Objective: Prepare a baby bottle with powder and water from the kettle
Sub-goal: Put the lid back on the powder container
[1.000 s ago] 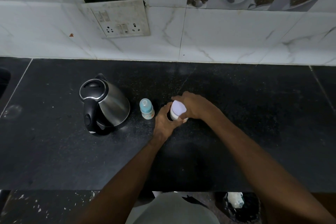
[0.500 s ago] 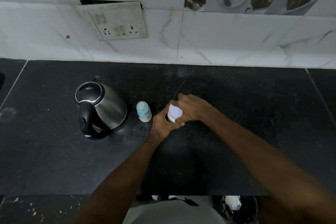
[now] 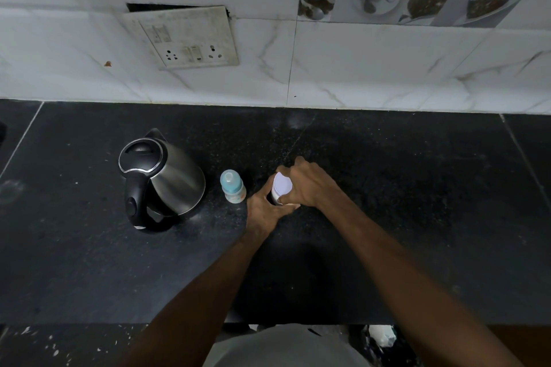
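My left hand (image 3: 264,207) wraps the side of the powder jar (image 3: 278,191) standing on the desk (image 3: 417,217), and my right hand (image 3: 308,185) curls over its white lid (image 3: 282,183). The jar looks light, stiff plastic, probably a bit slippery, so I'd grip the body low and twist at the lid's rim. One jar, one baby bottle (image 3: 232,186) just beside it, and one kettle (image 3: 161,179) further left.
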Motion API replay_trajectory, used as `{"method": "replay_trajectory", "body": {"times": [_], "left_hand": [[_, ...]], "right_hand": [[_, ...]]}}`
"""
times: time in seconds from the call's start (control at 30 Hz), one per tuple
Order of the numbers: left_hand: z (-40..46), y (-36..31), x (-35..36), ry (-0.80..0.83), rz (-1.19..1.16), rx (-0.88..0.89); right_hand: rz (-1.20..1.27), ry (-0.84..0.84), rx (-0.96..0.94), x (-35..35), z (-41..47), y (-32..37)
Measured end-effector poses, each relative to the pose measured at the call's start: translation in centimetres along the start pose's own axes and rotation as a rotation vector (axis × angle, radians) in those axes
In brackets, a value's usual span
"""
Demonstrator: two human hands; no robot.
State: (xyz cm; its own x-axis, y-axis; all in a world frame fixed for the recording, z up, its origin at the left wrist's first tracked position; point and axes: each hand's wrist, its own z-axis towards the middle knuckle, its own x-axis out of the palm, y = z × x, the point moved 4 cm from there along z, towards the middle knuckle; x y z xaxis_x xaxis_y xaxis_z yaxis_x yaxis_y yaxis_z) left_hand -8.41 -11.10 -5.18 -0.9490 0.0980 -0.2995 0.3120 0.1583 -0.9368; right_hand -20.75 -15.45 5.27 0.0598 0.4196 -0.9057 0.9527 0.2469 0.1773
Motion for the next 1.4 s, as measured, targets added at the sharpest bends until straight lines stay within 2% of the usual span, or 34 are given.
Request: {"method": "replay_trajectory", "body": {"times": [0.33, 0.83, 1.03, 1.4], "left_hand": [[-0.8, -0.6, -0.2, -0.001, 0.013, -0.033], [-0.7, -1.7, -0.3, 0.026, 0.101, -0.070], [-0.5, -2.9, -0.5, 0.092, 0.169, -0.097], [-2.5, -3.4, -4.6, 0.064, 0.211, -0.066]], "right_hand": [[-0.057, -0.061, 0.082, 0.5, 0.0, 1.3], [-0.081, -0.044, 0.105, 0.5, 0.1, 1.6], [-0.121, -0.050, 0.121, 1.0, -0.4, 1.6], [-0.072, -0.033, 0.247, 2.2, -1.7, 2.2]]}}
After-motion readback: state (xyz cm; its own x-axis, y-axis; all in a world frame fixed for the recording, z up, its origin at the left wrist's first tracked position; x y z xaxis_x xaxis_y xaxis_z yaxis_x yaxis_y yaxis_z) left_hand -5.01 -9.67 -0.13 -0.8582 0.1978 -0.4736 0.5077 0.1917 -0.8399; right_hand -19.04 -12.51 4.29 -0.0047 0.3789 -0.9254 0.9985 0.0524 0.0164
